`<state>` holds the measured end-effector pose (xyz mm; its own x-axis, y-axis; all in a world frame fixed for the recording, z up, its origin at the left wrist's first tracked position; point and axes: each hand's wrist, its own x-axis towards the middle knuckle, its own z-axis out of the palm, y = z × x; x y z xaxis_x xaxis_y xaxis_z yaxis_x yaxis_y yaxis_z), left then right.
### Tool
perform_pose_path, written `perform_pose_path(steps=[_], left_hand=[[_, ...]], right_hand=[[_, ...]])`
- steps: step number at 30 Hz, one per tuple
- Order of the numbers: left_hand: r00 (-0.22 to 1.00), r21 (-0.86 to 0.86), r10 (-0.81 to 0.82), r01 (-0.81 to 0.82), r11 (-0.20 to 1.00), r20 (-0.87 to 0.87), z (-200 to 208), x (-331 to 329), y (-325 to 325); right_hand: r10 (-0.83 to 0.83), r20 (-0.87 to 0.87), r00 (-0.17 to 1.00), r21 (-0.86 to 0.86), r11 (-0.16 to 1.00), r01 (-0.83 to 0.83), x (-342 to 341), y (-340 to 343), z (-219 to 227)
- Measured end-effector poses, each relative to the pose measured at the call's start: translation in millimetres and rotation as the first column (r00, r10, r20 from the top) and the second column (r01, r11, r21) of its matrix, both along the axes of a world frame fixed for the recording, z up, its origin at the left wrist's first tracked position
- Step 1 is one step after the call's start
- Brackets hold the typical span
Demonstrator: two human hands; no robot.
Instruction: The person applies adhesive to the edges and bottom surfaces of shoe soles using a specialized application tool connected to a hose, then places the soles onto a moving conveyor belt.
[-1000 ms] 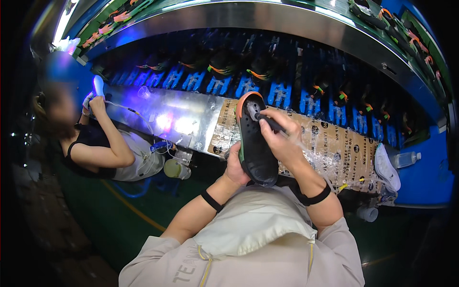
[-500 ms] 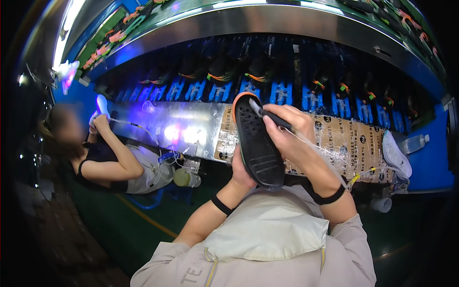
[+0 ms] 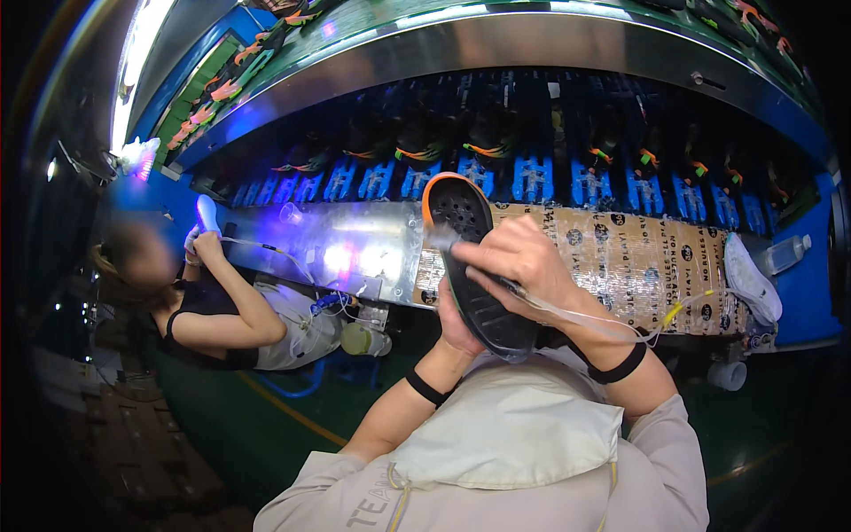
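Note:
A black shoe sole (image 3: pixel 461 211) with an orange rim at its toe stands tilted in front of me, its inner face toward me and dotted with small holes. My left hand (image 3: pixel 457 326) is closed around its lower left edge. My right hand (image 3: pixel 525 266) grips a dark-handled brush whose pale, blurred bristles (image 3: pixel 441 237) are at the sole's left edge. A clear thin tube (image 3: pixel 594 326) runs from the brush to a yellow connector (image 3: pixel 674 314) on the right. The right hand hides part of the sole's middle.
Beyond the printed cardboard (image 3: pixel 612 257) on the bench run blue holders (image 3: pixel 534 182) carrying dark shoe parts. On the right are a white sole (image 3: pixel 749 275) and a clear bottle (image 3: pixel 785 255). A co-worker (image 3: pixel 222 306) at the left holds a pale sole (image 3: pixel 206 213) near the metal benchtop (image 3: pixel 372 235).
The brush has moved from the sole's upper right inside to its left edge, my right hand now crossing over the sole. My left hand keeps its hold. The whole view has shifted slightly.

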<state>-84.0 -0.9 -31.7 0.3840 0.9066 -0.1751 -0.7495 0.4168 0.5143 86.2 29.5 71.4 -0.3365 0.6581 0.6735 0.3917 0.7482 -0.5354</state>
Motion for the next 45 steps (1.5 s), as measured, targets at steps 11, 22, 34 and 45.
perform_pose_path(steps=[11, 22, 34, 45], left_hand=[[0.989, 0.174, -0.033, 0.007, 0.985, 0.146, -6.3, -4.5, 10.3], [0.991, 0.227, 0.105, -0.12, 0.966, 0.078, 9.2, -16.9, 27.9], [0.944, 0.325, -0.13, 0.025, 0.945, 0.304, 44.9, -27.2, 55.9], [0.957, 0.442, -0.239, 0.145, 0.885, 0.165, 72.5, -55.9, 78.3]], right_hand=[[0.169, -0.075, 0.983, -0.091, 0.98, -0.175, 4.8, -6.6, 5.3], [0.161, -0.134, 0.978, -0.132, 0.975, -0.179, 3.4, -15.0, 17.5], [0.212, 0.22, 0.952, -0.044, 0.977, -0.207, 1.3, -27.5, 34.8], [0.467, 0.139, 0.873, -0.219, 0.874, -0.433, 10.3, -31.5, 59.6]])
